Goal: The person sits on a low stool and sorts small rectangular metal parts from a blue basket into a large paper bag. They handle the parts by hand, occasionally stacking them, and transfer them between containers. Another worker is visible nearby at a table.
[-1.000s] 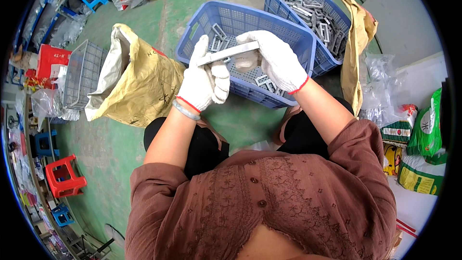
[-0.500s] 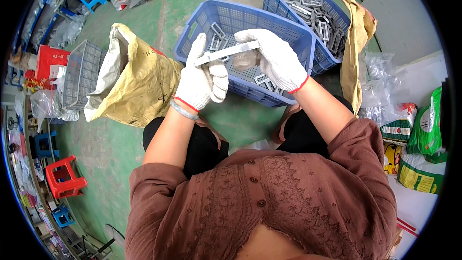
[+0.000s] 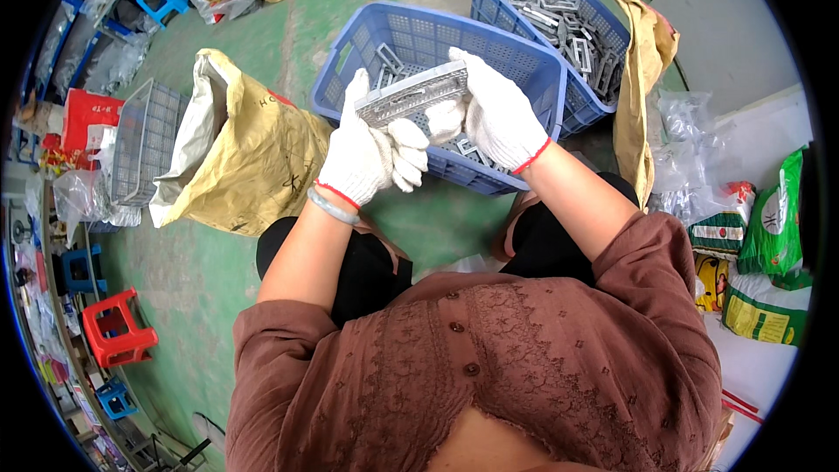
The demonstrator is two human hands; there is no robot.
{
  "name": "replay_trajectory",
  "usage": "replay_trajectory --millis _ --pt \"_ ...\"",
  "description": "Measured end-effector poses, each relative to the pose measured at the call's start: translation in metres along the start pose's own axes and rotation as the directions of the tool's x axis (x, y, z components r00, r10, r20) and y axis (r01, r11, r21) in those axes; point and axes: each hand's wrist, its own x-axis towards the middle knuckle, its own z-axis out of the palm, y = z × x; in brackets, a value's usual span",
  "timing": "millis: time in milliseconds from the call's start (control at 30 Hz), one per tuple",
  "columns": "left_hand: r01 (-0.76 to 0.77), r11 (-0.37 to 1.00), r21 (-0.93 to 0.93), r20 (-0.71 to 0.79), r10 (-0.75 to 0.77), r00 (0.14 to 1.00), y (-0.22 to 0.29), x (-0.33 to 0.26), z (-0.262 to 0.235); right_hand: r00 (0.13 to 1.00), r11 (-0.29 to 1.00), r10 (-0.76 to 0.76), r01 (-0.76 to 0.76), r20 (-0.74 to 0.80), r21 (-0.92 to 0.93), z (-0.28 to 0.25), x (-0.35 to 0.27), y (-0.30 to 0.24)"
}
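Note:
Between my two white-gloved hands is a grey rectangular metal part, its ribbed, recessed face tilted toward me. My left hand grips its left end, thumb up along the edge and fingers curled below. At the other end my right hand pinches the part, with its fingertips bent underneath. Both hands are above the near blue plastic crate. A few grey metal frames lie inside that crate, partly hidden by my hands and the part.
Behind on the right, a second blue crate holds many similar metal pieces. An open yellow woven sack stands left; another sack leans at right. A red stool and a grey wire basket are farther left.
The part has been rotated, from showing its thin edge to showing its ribbed face. My right hand has turned more upright; both hands keep hold of the part.

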Motion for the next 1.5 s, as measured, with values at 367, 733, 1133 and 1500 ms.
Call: replay_trajectory --millis 367,733,1133,1500 --pt "-0.008 0.998 -0.061 -0.021 0.006 1.000 -0.001 0.003 -0.002 0.993 0.993 0.093 -0.088 -0.078 0.074 0.018 -0.007 0.000" --pt "-0.025 0.999 -0.030 -0.038 0.024 0.999 -0.002 0.007 -0.004 0.985 0.984 0.152 -0.142 -0.085 0.110 0.021 -0.011 -0.004" --pt "-0.565 0.628 0.535 -0.046 0.690 0.723 0.022 -0.029 -0.011 0.916 0.870 0.400 -0.379 0.003 -0.316 0.008 0.002 -0.015" --pt "0.783 -0.194 0.591 -0.328 0.829 0.453 0.182 -0.143 -0.044 0.888 0.773 0.332 -0.449 -0.318 -0.448 -0.096 0.038 -0.045"
